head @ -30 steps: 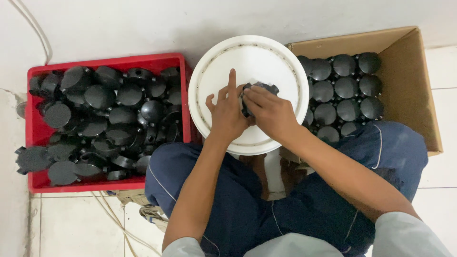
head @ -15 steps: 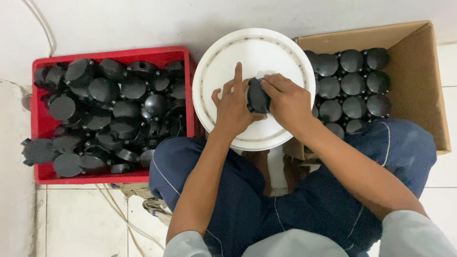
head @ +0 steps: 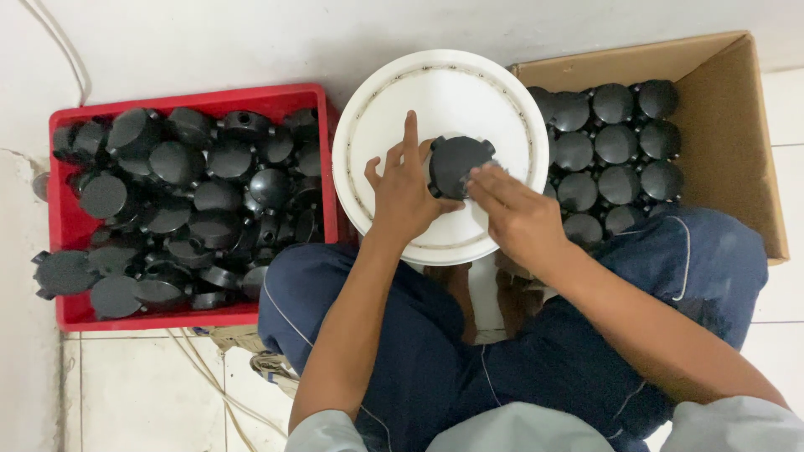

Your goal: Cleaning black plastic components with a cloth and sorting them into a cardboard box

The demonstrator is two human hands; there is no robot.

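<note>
Two bare hands met over a round black plastic box point(head: 456, 163) that lay flat side up on a white bucket lid point(head: 381, 109). The left hand point(head: 404, 194) cupped the box from its left side, thumb tucked under the near edge, index finger stretched straight out over the lid and the other fingers loosely curled against the rim of the box. The right hand point(head: 517, 216) lay just beside the box on its right, fingers extended and blurred, their tips brushing the box's near right edge without closing round it. Short stubs stuck out from the box's rim at the top left and top right.

Left of the lid and touching it stood a red crate point(head: 71, 226), heaped with loose black boxes and flat round covers point(head: 176, 163) lying at all angles, a few hanging over its left wall. Right of the lid sat an open cardboard carton point(head: 720, 125), in which the same black boxes point(head: 615, 142) stood in tidy rows, flat sides up. Dark blue trousers point(head: 536, 351) filled the foreground over a white tiled floor point(head: 126, 393).
</note>
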